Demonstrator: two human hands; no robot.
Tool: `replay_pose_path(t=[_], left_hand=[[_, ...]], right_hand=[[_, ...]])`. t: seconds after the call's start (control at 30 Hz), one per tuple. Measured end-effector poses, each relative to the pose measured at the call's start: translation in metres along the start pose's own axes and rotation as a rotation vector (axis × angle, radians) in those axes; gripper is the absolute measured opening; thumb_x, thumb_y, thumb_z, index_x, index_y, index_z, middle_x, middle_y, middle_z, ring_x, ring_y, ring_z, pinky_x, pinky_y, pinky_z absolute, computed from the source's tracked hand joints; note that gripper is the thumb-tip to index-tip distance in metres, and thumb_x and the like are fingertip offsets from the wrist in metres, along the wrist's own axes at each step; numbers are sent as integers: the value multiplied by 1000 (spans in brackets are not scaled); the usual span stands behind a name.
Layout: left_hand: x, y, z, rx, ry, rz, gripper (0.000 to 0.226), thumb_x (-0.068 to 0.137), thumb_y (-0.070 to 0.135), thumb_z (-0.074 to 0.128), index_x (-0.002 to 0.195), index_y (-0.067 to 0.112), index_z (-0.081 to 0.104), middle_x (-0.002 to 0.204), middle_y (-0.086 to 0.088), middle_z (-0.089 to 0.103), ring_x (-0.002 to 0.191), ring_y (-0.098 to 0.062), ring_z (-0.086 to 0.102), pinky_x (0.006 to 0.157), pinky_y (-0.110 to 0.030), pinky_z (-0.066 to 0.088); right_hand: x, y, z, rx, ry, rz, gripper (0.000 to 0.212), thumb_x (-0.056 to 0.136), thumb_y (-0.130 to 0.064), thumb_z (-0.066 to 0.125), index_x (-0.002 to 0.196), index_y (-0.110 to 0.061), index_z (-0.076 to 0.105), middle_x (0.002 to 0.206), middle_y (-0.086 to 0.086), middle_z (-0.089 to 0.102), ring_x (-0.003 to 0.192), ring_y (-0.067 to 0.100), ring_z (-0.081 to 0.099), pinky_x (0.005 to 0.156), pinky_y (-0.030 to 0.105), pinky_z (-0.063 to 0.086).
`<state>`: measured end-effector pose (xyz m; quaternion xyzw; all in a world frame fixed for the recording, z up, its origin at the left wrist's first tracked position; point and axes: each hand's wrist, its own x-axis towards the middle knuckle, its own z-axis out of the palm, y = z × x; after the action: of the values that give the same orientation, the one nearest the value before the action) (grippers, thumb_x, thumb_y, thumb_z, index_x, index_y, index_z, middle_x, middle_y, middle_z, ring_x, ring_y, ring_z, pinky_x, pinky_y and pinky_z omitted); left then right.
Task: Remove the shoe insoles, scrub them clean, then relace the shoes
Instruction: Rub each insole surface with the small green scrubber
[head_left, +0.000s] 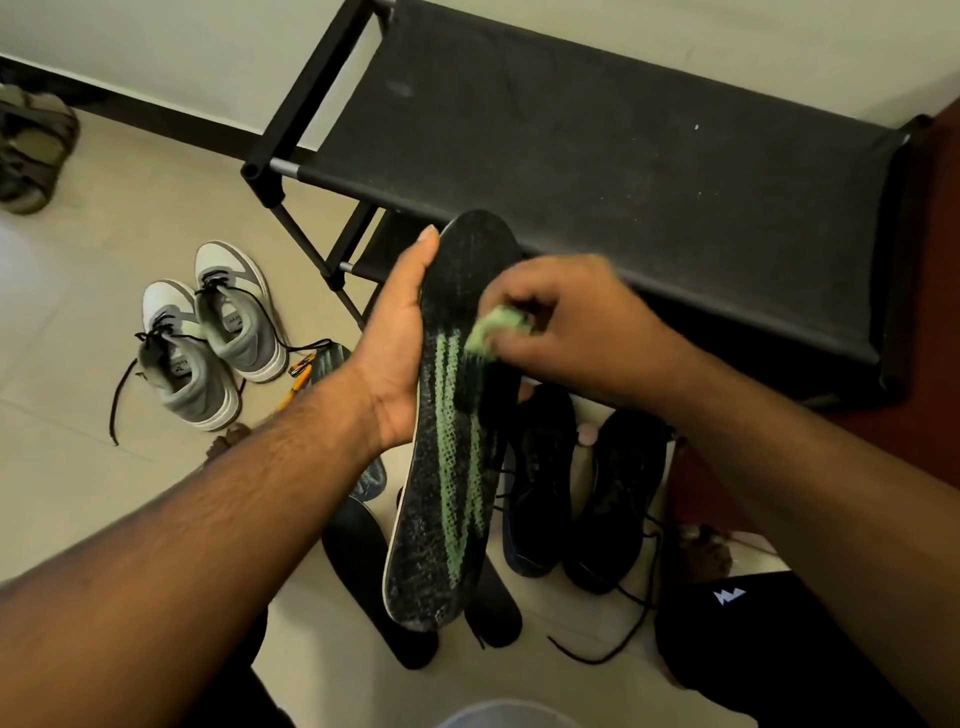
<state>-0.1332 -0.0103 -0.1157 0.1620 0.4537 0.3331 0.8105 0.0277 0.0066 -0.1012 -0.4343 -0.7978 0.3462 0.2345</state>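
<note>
A: Insole (447, 467) — held up mid-air over the floor, long axis running near-to-far, toe end away, heel end toward the body. Black w/ green stripes, face turned up and to the right.

B: Gripped how?

A: Cradled along its left edge by left hand (400, 343), fingers wrapped behind, thumb lying up the edge. So closed round the insole, not wide.

B: And rt hand (566, 322)?

A: Pinched narrow on a small green scrubber (493, 327), pressed onto the insole's upper middle, blurred. Sat to the right of the insole, nearer the toe half; heel half lay below the scrubber, toward the body.

B: So next stroke?

A: Prob. lengthwise, along the stripes, down to the heel. Judged only.

B: Round about?

A: Black shoes (582, 483) on floor just beneath, laces loose. Two dark insoles (363, 571) beside them. Grey-white sneakers (208, 332) well apart at left. Black rack (597, 171) behind.
</note>
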Motion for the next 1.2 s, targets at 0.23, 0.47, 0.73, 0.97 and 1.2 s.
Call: replay_pose_path(t=[0.23,0.47,0.73,0.97,1.2], left_hand=[[1,-6,3,60,-58,-65,83,87,77,35,125,10,65,117,-21,61,100,-36,59,100,-62,41],[3,13,-6,-91,17,64,78,93,70,34,90,6,78,94,-16,70,84,-25,69,80,-38,59],[2,2,-3,19,-86,-48,79,88,77,34,110,12,72,115,-21,59,98,-37,58,89,-50,48],[1,13,-4,-71,-25,60,57,91,58,35,94,9,65,94,-13,61,80,-24,61,77,-34,51],[0,2,-3,82,-63,-78,76,89,75,37,101,11,76,97,-17,67,88,-31,63,82,-45,51]], right_hand=[[6,16,-12,-107,372,128,7,77,-19,67,82,-20,71,79,-15,64,74,-3,57,69,19,45],[-5,-8,12,19,-248,-128,9,79,-12,72,87,-14,75,81,-15,66,77,-3,60,71,7,38],[3,8,-4,-146,261,59,13,78,-26,65,84,-20,74,82,-9,70,77,7,64,71,38,54],[-3,-7,1,0,-185,-109,12,80,-14,72,91,-16,76,84,-16,66,77,-4,61,70,9,43],[1,-1,-4,-56,32,-28,11,78,-22,73,88,-22,76,84,-12,70,78,3,65,73,31,54]])
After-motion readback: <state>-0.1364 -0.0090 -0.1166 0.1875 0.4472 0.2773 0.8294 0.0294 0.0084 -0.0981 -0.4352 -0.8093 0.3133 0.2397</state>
